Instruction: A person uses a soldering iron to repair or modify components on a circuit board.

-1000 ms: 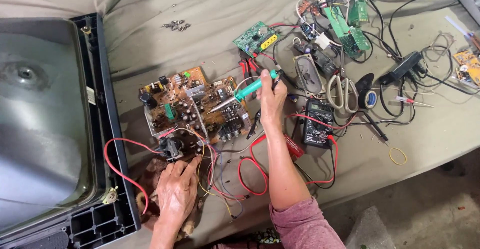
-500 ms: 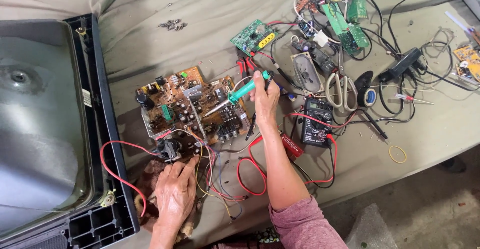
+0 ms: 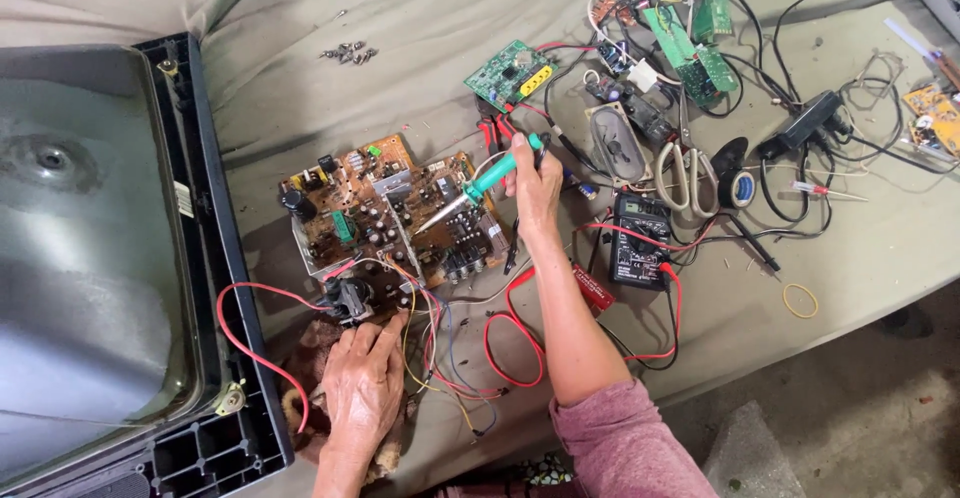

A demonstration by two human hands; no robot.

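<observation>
My right hand (image 3: 535, 180) grips the soldering iron (image 3: 478, 186), tip over the circuit board (image 3: 385, 208); my left hand (image 3: 362, 390) lies open, steadying below. Next: a precise touch.

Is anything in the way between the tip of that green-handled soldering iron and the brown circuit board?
Nothing visible. The right hand holds the soldering iron, its tip right over the brown circuit board. The loose wires lie nearer the left hand.
</observation>
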